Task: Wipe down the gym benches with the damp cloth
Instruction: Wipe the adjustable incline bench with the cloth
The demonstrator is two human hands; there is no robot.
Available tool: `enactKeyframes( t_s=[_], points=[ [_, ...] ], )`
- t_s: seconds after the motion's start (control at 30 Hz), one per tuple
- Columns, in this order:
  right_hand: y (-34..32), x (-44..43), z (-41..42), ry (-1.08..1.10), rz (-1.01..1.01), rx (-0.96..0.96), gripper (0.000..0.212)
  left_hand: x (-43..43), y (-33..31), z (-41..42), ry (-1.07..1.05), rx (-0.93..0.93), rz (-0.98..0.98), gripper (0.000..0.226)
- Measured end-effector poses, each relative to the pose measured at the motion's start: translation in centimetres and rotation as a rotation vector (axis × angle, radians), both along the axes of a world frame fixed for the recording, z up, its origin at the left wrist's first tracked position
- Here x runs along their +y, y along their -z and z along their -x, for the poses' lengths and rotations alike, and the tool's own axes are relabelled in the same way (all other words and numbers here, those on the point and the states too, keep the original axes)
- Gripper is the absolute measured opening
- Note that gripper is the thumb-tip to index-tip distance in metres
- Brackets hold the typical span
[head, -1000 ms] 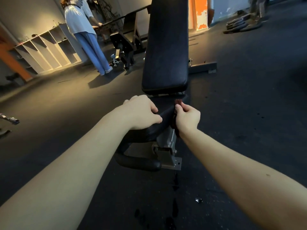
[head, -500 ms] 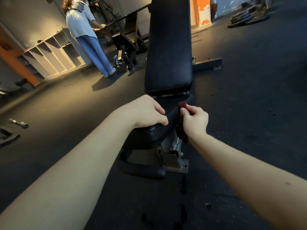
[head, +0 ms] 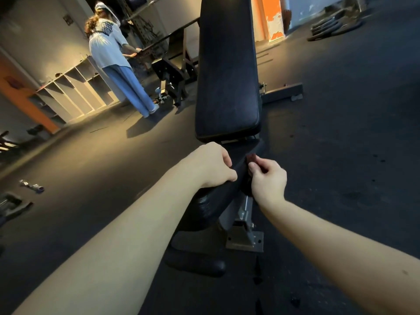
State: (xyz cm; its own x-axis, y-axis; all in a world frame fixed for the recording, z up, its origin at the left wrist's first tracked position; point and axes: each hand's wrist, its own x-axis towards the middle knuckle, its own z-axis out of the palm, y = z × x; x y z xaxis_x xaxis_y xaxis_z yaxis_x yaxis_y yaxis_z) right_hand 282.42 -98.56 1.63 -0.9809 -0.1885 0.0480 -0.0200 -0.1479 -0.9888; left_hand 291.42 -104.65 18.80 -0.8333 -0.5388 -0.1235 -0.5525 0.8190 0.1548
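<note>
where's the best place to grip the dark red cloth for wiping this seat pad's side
Probably the bunched top end of the cloth, pinched from the right, as the right hand does. It lies against the seat pad on its right edge, so only its outer face is reachable; the left hand grips the pad's top.

could read no text, label, brand, number or sign anywhere; saw only a small dark plate (head: 67, 19) on the grey wall (head: 34, 35), too blurred to tell.
</note>
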Motion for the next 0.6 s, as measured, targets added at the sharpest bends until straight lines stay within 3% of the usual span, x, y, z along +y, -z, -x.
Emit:
enactKeyframes(
  t_s=[0.2, 0.5, 0.6],
  points=[
    [1.5, -3.1, 7.0, 0.083, 0.051, -0.282, 0.025, 0.2, 0.0, 1.0, -0.012, -0.012, -0.013, 0.02],
    [2.4, 0.2, 0.5, -0.054, 0.052, -0.081, 0.024, 0.1, -0.2, 2.3, -0.008, -0.099, -0.012, 0.04],
    [2.4, -0.5, 2.7, -0.032, 0.037, -0.104, 0.024, -0.1, 0.0, 2.5, -0.018, -0.099, -0.009, 0.04]
  ],
)
